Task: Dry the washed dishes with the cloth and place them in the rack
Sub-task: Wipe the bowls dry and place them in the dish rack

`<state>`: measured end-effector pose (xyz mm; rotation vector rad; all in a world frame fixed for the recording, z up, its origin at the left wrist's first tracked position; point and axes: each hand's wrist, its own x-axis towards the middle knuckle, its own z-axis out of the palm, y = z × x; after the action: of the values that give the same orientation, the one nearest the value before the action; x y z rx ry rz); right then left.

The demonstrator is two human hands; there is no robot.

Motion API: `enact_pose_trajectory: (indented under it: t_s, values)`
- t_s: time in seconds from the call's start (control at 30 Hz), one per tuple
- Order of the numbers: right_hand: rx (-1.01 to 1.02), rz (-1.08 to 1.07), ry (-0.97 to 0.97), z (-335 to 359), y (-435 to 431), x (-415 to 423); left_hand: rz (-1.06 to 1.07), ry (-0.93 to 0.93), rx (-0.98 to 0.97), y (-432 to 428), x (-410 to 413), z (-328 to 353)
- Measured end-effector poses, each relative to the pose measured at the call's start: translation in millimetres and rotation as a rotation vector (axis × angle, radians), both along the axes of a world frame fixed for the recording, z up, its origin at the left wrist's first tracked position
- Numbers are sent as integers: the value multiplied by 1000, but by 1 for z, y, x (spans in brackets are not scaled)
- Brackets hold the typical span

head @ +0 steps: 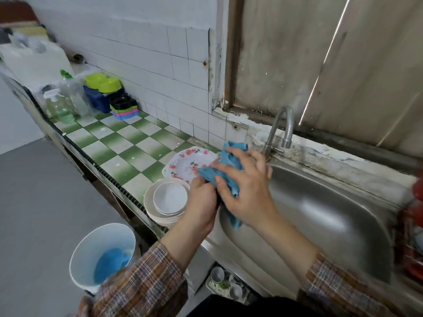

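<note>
Both my hands hold a blue cloth point(230, 160) above the left rim of the steel sink point(320, 216). My right hand point(245, 191) wraps its fingers round the cloth from the right. My left hand point(201, 202) grips the cloth's lower left part; whether a dish is inside the cloth is hidden. On the green-checked counter point(119, 143) just left of my hands lies a flower-patterned plate point(187, 162). In front of it stands a stack of white bowls point(169, 200). A red rack point(412, 243) shows blurred at the right edge.
A curved tap point(282, 126) rises behind the sink. Clear bottles point(66, 99), green bowls point(103, 82) and coloured containers point(124, 108) stand at the counter's far left. A white bucket point(103, 255) with blue inside sits on the floor below. Cups point(225, 282) stand under the sink.
</note>
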<state>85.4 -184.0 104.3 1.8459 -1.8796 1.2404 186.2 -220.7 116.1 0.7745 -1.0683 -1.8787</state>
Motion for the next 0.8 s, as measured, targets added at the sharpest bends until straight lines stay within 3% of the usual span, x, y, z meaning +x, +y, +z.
enact_pose_trajectory:
  t_s: [0.07,0.13,0.2,0.27,0.37,0.43,0.6,0.8]
  values:
    - [1,-119,-104,7,17,-22,-1,-22,-56,22,-19,8]
    - [-61,-113,-487,19,37,-45,-64,-21,-98,43,-38,14]
    - [-117,-108,-645,25,59,-64,-108,-15,-113,65,-55,18]
    - [-148,-125,-440,23,90,-67,-102,-12,-91,88,-69,24]
    - [-195,-49,-19,7,134,-76,-100,136,110,110,-91,33]
    - [-234,-36,98,-4,156,-93,-74,188,202,121,-105,35]
    - [-351,-253,-229,-1,205,-129,-54,123,80,163,-134,37]
    - [-309,-173,-21,10,235,-138,-7,180,123,192,-147,48]
